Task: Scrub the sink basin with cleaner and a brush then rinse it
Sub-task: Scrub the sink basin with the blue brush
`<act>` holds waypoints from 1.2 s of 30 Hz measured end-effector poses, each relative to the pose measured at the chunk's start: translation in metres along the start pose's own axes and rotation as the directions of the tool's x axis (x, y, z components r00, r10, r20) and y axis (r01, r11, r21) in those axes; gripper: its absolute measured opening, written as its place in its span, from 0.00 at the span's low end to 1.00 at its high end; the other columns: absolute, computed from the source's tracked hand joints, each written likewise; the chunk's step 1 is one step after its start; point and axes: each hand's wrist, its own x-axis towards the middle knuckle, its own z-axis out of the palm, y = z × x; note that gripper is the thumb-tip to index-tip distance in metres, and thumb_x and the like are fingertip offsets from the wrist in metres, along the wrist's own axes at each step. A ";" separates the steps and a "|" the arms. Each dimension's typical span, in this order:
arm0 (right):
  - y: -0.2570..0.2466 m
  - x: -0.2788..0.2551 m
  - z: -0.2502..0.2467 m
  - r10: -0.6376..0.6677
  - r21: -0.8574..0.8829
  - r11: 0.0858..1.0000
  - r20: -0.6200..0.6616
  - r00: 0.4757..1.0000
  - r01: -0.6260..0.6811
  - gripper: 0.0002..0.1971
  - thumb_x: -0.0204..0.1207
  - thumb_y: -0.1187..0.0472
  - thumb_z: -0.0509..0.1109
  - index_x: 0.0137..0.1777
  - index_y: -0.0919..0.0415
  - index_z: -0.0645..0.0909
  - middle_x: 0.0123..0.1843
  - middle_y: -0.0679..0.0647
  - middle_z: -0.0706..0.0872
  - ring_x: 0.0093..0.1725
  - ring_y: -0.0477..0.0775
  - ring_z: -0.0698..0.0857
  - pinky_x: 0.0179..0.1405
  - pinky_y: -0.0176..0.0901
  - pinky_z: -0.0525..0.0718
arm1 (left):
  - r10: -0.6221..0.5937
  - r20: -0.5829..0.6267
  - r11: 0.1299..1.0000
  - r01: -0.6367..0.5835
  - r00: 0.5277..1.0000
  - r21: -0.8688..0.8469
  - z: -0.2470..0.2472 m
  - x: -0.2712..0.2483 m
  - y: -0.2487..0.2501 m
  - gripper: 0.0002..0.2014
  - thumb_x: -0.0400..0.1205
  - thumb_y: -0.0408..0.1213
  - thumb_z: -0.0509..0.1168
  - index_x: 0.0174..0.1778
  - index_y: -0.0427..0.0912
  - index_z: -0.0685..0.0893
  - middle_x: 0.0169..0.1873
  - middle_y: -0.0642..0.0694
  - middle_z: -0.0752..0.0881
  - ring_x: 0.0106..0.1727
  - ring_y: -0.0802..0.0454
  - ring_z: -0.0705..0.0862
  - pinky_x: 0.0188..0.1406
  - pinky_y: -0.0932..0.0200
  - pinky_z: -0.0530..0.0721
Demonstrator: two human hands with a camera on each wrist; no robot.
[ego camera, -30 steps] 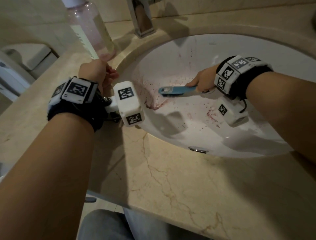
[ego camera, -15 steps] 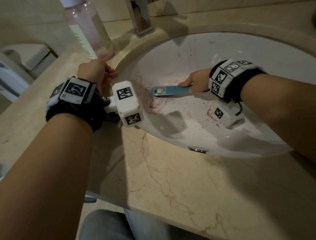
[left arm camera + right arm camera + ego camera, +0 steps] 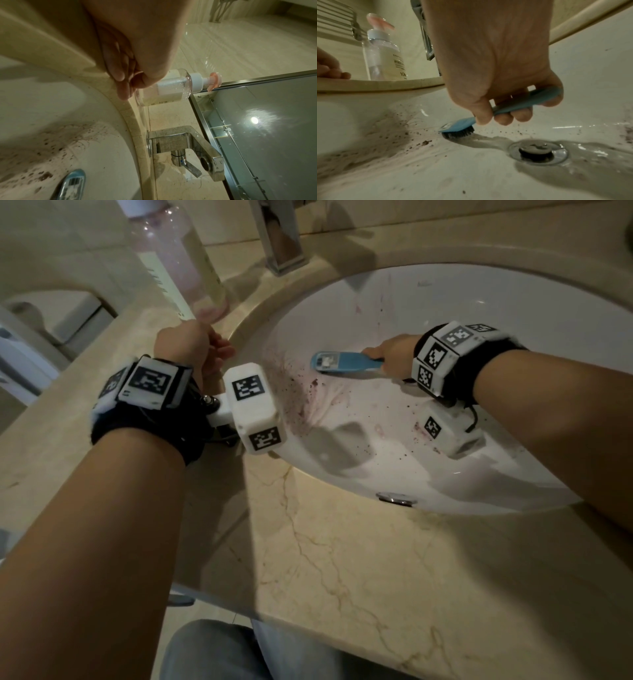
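the right hand (image 3: 489, 86) has its fingers curled round the handle of the blue brush (image 3: 342, 361), thumb pressing near the neck, so the grip is closed firmly on it. in the head view the brush lies near the centre of the frame, its long axis running roughly left to right, with the head pointing left, away from the grip, toward the reddish-brown grime (image 3: 294, 392) smeared on the left wall of the sink basin (image 3: 479, 302). the right wrist view shows the dark bristles (image 3: 458, 133) down on the porcelain, the thickest specks lying just left of them and the drain (image 3: 537, 151) at lower right. so the dirt sits beyond the brush tip, along its axis, and the next stroke likely wants a push leftward. the left hand (image 3: 191, 347) sits at the counter edge (image 3: 308, 559) left of the basin, fingers loosely curled and holding nothing, just below the pump bottle (image 3: 171, 88); it is nearer the faucet (image 3: 185, 143), which sits at the top of the head view.
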 end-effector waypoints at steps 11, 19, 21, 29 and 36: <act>-0.016 -0.009 -0.011 -0.114 0.323 0.946 0.269 0.956 0.022 0.27 0.81 0.68 0.60 0.77 0.45 0.68 0.30 0.49 0.85 0.27 0.47 0.79 0.26 0.32 0.76 | -0.003 0.024 0.999 0.005 1.000 -0.050 -0.001 0.007 -0.002 0.15 0.80 0.26 0.53 0.27 0.38 0.72 0.08 0.51 0.77 0.10 0.61 0.74 0.09 0.70 0.67; -0.005 -0.010 -0.005 -0.008 0.102 0.995 0.136 0.991 -0.006 0.26 0.84 0.65 0.56 0.81 0.50 0.60 0.50 0.54 0.76 0.31 0.50 0.71 0.31 0.32 0.71 | -0.021 0.082 0.995 0.029 0.996 -0.097 -0.003 0.015 -0.004 0.14 0.80 0.26 0.51 0.28 0.38 0.70 0.08 0.50 0.74 0.09 0.59 0.72 0.09 0.69 0.65; -0.008 -0.014 -0.009 -0.066 0.211 0.977 0.228 0.971 0.017 0.26 0.82 0.66 0.59 0.75 0.41 0.69 0.40 0.50 0.80 0.32 0.49 0.77 0.32 0.31 0.76 | -0.022 0.088 0.994 0.031 0.996 -0.103 -0.003 0.016 -0.004 0.13 0.80 0.26 0.51 0.28 0.38 0.70 0.08 0.49 0.73 0.08 0.59 0.70 0.08 0.69 0.64; 0.023 -0.031 -0.050 0.036 0.291 0.953 0.156 0.987 -0.081 0.22 0.85 0.68 0.53 0.79 0.56 0.66 0.29 0.55 0.71 0.26 0.51 0.66 0.13 0.29 0.69 | -0.055 0.109 0.997 0.060 0.993 -0.047 -0.001 0.024 -0.005 0.12 0.80 0.31 0.54 0.29 0.40 0.70 0.08 0.50 0.73 0.07 0.58 0.67 0.09 0.72 0.62; 0.062 -0.061 -0.037 0.290 -0.125 0.953 0.099 0.952 -0.277 0.24 0.86 0.66 0.49 0.82 0.56 0.59 0.73 0.61 0.76 0.62 0.60 0.77 0.67 0.42 0.70 | -0.043 0.085 0.999 0.046 0.995 -0.028 0.004 0.031 -0.005 0.18 0.78 0.47 0.66 0.26 0.43 0.71 0.18 0.50 0.79 0.06 0.61 0.69 0.08 0.76 0.63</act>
